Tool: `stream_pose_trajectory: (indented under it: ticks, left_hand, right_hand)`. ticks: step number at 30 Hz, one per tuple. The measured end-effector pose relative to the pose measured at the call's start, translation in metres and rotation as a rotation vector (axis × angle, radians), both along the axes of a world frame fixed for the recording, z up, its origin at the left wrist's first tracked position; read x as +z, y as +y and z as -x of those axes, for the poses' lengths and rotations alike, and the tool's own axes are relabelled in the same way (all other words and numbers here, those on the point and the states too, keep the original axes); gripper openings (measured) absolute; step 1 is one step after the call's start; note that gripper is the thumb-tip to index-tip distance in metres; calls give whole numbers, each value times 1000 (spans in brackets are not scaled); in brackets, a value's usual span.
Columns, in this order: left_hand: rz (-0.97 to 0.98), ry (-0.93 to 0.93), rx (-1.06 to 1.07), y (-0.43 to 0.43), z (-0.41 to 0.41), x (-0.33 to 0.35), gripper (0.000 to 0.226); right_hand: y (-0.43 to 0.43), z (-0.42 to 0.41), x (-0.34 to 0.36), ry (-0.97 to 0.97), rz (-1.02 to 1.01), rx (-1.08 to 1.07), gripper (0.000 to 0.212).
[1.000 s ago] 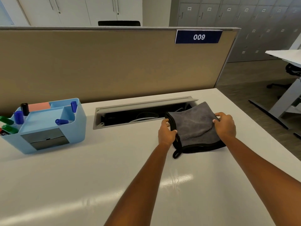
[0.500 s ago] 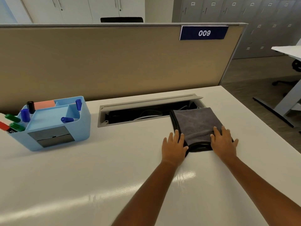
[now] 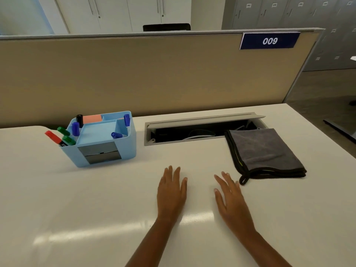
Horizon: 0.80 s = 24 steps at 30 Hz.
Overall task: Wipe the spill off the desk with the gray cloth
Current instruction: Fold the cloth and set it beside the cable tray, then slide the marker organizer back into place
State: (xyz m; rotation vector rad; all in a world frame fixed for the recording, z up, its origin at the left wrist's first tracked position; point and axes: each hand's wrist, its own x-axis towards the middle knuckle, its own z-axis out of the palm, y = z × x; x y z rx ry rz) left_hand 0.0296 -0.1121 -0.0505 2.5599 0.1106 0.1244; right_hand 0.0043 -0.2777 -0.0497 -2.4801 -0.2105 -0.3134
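Observation:
The gray cloth (image 3: 264,151) with black trim lies folded flat on the white desk (image 3: 96,209), at the right, its far edge over the cable tray opening. My left hand (image 3: 171,191) rests palm down on the desk, fingers spread, well left of the cloth. My right hand (image 3: 230,195) lies flat beside it, fingertips just short of the cloth's hanging loop. Neither hand holds anything. No spill shows on the glossy desk surface.
A light blue organizer (image 3: 100,139) with several markers and sticky notes stands at the back left. An open cable tray (image 3: 192,132) runs along the back. A beige partition (image 3: 154,78) marked 009 rises behind. The desk's right edge drops to the floor.
Both hands have let go of the folded cloth and drawn back towards me and to the left; they now lie flat on the bare desk. The cloth stays folded in place.

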Motion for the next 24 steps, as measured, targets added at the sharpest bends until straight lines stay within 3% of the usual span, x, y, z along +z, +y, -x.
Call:
stream_pose_trajectory:
  ticks: [7,11,17,24]
  left_hand:
    - [154,-128,325,105,9,17,44]
    - [236,-225,550,151,-2,33,43]
    - [552,-266,850,212,-31,62,53]
    - [754,-99,822,258,-57,78,58]
  right_hand:
    - [75,-10,10,55,-108,193,43]
    - [118,-36,24,161,-315,169,43]
    - [188,-92,63,275,-448,87,46]
    - [242,-140,91,533,-382,84,53]
